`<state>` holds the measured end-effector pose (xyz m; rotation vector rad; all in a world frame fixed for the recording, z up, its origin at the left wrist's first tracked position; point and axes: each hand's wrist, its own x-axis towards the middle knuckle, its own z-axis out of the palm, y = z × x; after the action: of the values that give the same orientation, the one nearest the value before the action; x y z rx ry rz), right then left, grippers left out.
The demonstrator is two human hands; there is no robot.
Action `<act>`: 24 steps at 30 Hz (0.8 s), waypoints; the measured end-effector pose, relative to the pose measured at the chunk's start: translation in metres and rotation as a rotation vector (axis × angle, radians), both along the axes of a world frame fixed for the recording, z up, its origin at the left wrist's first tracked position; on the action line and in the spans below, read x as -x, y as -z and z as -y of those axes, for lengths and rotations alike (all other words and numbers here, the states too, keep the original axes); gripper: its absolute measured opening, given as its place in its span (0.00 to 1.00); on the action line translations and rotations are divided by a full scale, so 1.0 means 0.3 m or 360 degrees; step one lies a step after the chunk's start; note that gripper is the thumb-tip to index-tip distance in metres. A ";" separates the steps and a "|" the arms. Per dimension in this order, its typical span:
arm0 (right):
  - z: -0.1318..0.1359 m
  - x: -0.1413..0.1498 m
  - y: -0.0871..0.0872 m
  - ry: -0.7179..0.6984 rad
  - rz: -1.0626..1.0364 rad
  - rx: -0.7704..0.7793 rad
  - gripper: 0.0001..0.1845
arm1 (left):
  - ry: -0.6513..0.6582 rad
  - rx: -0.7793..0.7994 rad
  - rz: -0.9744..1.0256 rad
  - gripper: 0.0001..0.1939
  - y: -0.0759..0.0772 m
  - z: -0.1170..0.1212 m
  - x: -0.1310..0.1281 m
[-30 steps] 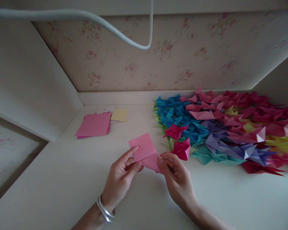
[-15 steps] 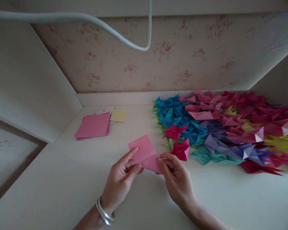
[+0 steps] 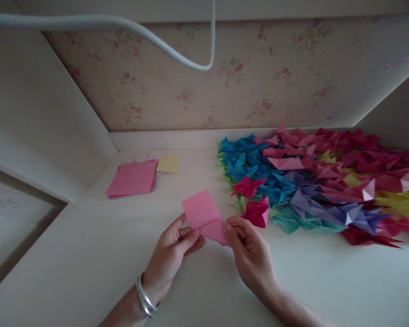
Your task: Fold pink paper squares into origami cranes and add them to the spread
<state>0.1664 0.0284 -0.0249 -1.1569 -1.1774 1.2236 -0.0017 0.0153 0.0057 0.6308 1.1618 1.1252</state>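
Note:
A pink sheet of origami paper [image 3: 204, 211], partly folded with a crease across its lower part, is held up above the white desk between both hands. My left hand [image 3: 172, 250], with silver bangles at the wrist, pinches the paper's lower left edge between thumb and fingers. Its index finger lies behind the sheet. At the right corner, my right hand [image 3: 250, 252] grips the folded part between thumb and index finger. The fingertips under the paper are partly hidden.
Many folded paper cranes [image 3: 293, 181] in several colours cover the desk's right side. A stack of pink paper [image 3: 132, 178] and a small yellow square [image 3: 169, 164] lie at the back left. A white cable [image 3: 150, 38] hangs in front of the floral wall.
My left index finger has gone from the front of the pink paper to behind it, and the left thumb has shifted slightly up. My right hand holds its place.

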 end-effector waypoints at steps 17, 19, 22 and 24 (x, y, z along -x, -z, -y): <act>0.004 -0.002 0.006 -0.0076 -0.0050 -0.0026 0.07 | 0.0228 -0.0223 -0.0706 0.14 -0.012 0.013 0.019; 0.004 -0.002 0.007 -0.0086 -0.0089 -0.0009 0.08 | 0.0178 -0.0245 -0.0729 0.14 -0.010 0.016 0.014; 0.003 -0.003 0.004 -0.0093 -0.0136 0.0024 0.08 | 0.0157 -0.0298 -0.0752 0.13 -0.006 0.017 0.013; 0.003 -0.005 -0.001 -0.0098 -0.0142 0.0030 0.08 | 0.0182 -0.0293 -0.0718 0.12 -0.005 0.016 0.015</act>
<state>0.1679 0.0275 -0.0246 -1.0754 -1.1438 1.3219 -0.0064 0.0106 0.0073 1.1213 1.3893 1.0264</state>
